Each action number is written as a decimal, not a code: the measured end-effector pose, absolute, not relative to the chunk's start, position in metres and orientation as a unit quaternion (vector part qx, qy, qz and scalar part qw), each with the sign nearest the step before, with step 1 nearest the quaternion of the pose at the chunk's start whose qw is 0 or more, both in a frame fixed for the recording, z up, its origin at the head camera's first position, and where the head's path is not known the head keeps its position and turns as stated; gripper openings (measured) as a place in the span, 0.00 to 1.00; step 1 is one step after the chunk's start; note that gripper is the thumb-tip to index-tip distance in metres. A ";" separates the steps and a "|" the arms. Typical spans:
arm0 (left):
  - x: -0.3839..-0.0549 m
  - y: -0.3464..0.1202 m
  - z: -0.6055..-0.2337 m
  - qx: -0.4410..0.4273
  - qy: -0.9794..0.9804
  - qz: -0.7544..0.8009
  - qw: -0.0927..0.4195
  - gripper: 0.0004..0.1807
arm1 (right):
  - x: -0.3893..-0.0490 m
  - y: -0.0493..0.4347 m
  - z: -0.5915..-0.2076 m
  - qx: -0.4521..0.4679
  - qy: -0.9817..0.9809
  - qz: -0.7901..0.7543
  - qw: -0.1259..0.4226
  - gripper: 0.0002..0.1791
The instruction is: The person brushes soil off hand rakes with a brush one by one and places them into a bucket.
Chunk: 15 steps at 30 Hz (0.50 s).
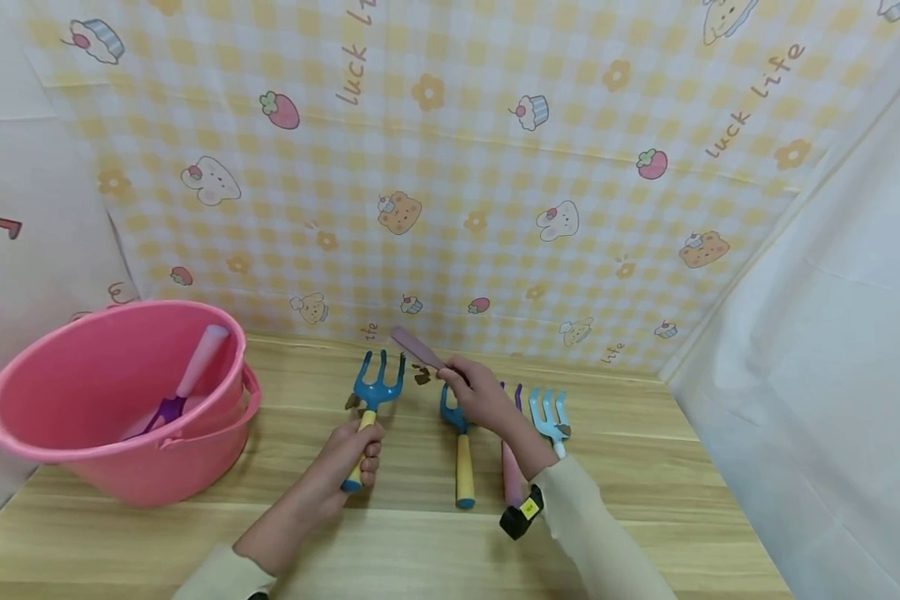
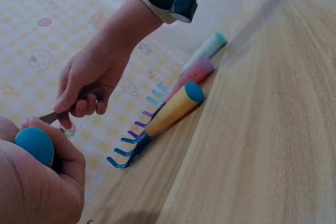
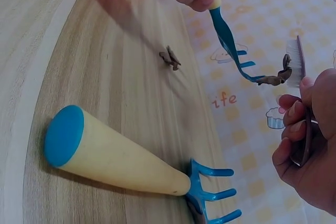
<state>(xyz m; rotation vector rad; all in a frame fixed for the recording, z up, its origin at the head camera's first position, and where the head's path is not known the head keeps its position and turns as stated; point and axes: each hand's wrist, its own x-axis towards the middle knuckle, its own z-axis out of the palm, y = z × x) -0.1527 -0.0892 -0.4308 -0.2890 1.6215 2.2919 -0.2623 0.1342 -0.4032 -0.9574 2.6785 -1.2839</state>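
My left hand (image 1: 347,457) grips the yellow handle of a garden hand fork, its blue tines (image 1: 377,393) raised toward the back wall. In my right hand (image 1: 486,398) is a mauve brush (image 1: 416,346); its white bristles (image 3: 295,64) show in the right wrist view, facing the fork. Brown crumbly bits (image 3: 272,80) cling to the tine tips, close beside the bristles. Below my right forearm lies a second blue fork with a yellow handle (image 1: 464,471). Another clump of brown bits (image 3: 170,59) is on the wooden table.
At the left stands a pink bucket (image 1: 146,483) with a purple tool (image 1: 201,362) leaning inside. Right of the second fork lie a purple-tined fork with a pink handle (image 1: 512,475) and a light blue fork (image 1: 546,417) with a brown bit on it. A patterned cloth (image 1: 465,167) hangs behind.
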 end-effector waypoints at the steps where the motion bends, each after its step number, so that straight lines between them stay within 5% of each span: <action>1: -0.153 -0.090 -0.431 -0.100 0.568 0.801 0.160 0.07 | -0.262 0.136 -0.403 -0.306 0.857 -0.415 0.013 0.15; 15: -0.152 -0.105 -0.408 -0.076 0.562 0.810 0.149 0.12 | -0.265 0.157 -0.409 -0.278 0.853 -0.441 0.013 0.14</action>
